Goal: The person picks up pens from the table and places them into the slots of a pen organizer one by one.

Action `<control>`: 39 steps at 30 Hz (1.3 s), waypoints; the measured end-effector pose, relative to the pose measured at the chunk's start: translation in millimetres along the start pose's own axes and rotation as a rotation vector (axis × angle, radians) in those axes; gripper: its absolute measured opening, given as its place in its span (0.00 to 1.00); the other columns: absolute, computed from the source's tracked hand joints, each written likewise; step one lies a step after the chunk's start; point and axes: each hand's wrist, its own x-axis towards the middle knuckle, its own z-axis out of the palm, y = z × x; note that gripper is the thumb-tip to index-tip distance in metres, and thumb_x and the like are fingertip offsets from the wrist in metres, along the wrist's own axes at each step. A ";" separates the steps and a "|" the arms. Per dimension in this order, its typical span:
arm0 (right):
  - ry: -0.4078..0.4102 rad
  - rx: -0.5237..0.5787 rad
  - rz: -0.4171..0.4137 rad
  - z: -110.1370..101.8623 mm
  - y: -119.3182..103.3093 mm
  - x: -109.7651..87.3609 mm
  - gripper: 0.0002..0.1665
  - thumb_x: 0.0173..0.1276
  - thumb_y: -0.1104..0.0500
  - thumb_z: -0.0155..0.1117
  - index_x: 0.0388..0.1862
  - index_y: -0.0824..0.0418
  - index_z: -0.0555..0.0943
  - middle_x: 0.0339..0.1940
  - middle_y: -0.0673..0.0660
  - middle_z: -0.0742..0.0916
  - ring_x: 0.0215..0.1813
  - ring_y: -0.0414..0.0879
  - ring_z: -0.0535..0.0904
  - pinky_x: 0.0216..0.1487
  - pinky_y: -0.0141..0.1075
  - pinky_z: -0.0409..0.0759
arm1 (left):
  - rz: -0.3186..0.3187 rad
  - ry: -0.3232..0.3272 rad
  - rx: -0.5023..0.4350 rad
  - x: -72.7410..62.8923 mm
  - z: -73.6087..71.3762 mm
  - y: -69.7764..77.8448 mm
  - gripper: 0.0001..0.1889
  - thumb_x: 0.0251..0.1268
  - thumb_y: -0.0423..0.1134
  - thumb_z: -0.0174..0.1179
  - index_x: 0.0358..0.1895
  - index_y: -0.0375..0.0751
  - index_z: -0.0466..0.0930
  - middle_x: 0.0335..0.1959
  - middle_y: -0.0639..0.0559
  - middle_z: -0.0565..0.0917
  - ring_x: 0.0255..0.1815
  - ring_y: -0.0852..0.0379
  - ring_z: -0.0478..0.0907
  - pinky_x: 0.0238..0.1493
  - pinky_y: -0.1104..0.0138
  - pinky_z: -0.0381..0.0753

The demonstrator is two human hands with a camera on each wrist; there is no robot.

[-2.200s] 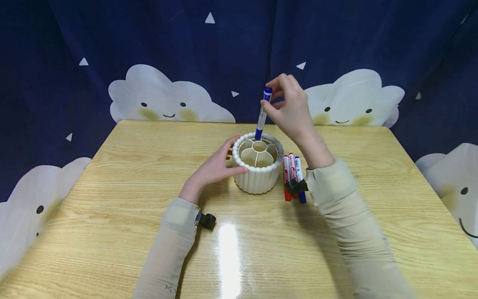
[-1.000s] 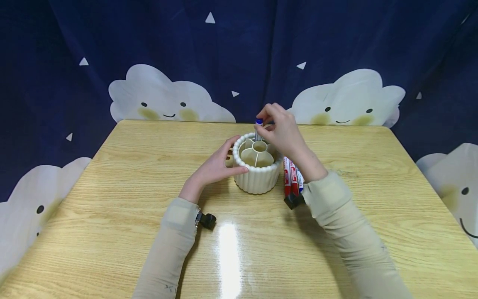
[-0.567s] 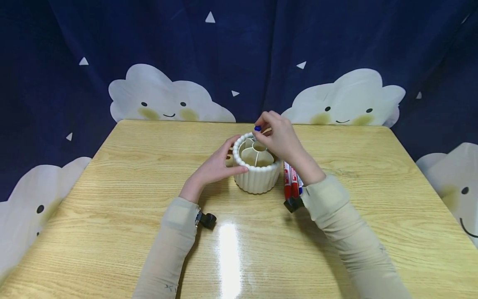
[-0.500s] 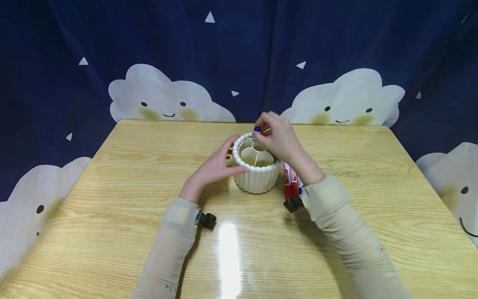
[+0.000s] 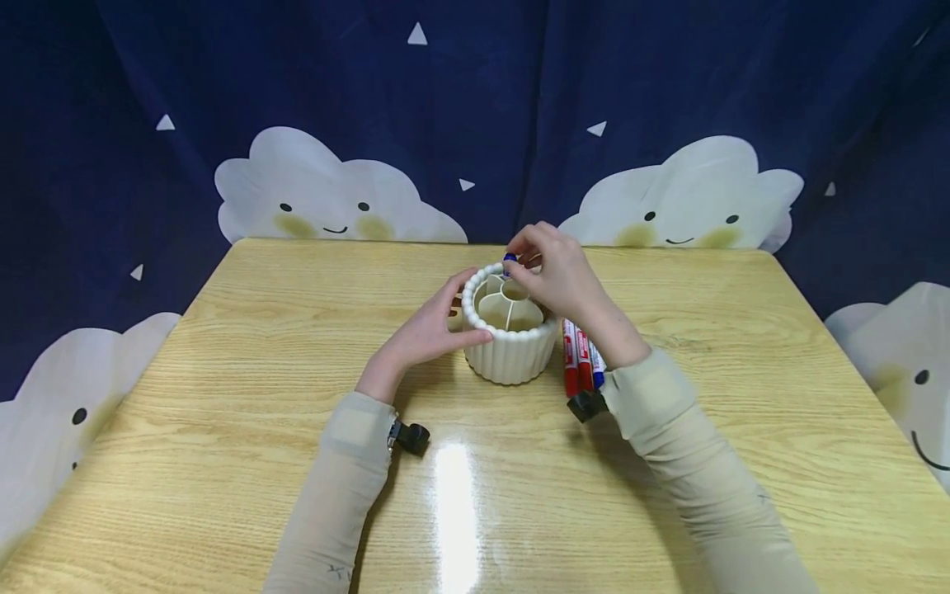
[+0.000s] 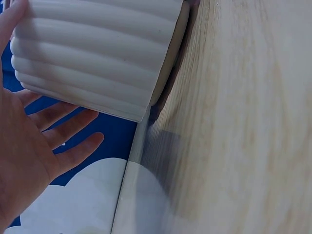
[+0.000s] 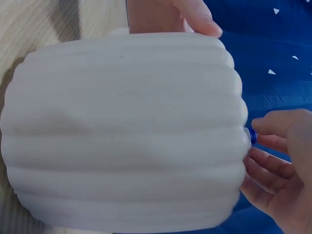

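A cream, ribbed pen holder (image 5: 512, 355) with a beaded rim and inner compartments stands on the table. My left hand (image 5: 423, 330) steadies it from the left, thumb on the front of the rim and fingers behind. In the left wrist view, its fingers (image 6: 73, 126) stretch along the holder's far side. A blue-capped marker (image 5: 510, 259) stands in a back compartment, only its top end showing. My right hand (image 5: 560, 268) pinches this end with thumb and fingertips, close over the rim. In the right wrist view, the blue end (image 7: 252, 135) peeks past the rim at the fingertips.
Right of the holder lie two red markers (image 5: 571, 367) and a blue one (image 5: 598, 379), partly under the right forearm. Black wrist cameras (image 5: 412, 439) jut from both cuffs. Behind the wooden table (image 5: 223, 396) hangs a dark blue curtain with clouds (image 5: 334, 194).
My right hand has lowered the blue marker from above the rim into the back compartment. Lately the marker's end sits slightly lower and more of it shows beside the thumb. The left hand stays still.
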 end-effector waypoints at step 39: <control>-0.206 -0.132 0.369 -24.1 78.0 -55.1 0.17 0.61 0.63 0.54 0.48 0.69 0.74 0.42 0.66 0.80 0.42 0.58 0.78 0.43 0.47 0.77 | -0.028 0.001 -0.014 -1.8 0.5 3.0 0.47 0.52 0.42 0.65 0.71 0.40 0.44 0.67 0.43 0.60 0.60 0.45 0.65 0.59 0.52 0.67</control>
